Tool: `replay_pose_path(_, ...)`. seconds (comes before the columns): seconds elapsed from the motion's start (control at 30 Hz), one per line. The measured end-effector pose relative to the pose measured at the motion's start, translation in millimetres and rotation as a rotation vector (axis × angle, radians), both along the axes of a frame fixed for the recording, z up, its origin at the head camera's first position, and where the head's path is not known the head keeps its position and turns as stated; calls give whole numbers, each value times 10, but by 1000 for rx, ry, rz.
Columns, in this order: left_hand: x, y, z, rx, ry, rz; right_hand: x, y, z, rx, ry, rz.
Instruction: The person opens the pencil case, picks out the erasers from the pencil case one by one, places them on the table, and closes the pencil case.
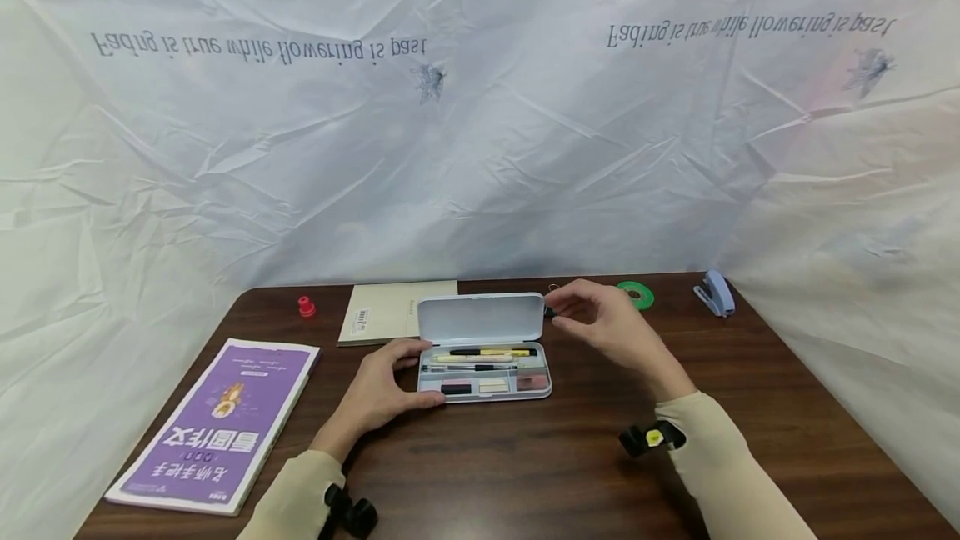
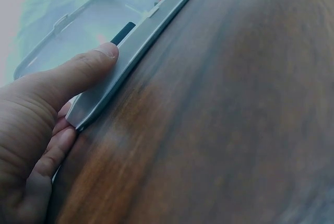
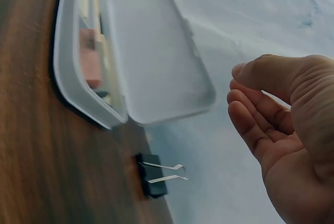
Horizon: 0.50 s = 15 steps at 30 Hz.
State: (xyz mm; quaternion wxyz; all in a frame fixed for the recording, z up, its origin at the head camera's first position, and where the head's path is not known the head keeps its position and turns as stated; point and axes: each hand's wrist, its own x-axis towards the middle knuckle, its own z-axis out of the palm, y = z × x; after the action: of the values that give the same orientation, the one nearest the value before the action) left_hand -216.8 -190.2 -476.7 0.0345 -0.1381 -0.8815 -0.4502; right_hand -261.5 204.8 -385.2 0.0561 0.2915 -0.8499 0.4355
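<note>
Brown tabletop bears an open pencil case.

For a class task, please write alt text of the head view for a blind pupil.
A person's left hand grips an open pencil case with pens inside; the right hand, holding nothing, hovers beside its raised lid. A purple book lies to the left on a wooden table.

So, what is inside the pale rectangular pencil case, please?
The case holds several slim pens or pencils, a dark piece, a whitish block and a pinkish block; anything beneath them is covered.
</note>
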Motion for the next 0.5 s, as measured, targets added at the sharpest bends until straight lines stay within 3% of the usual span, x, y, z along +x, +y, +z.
replay_pose_path(0.27, 1, -2, -5, -1, -1, 1, -66, -204, -221, 85, -28, 105)
replay_pose_path(0.5, -8, 0, -2, -4, 7, -3, -90, -239, -361, 187, -42, 128)
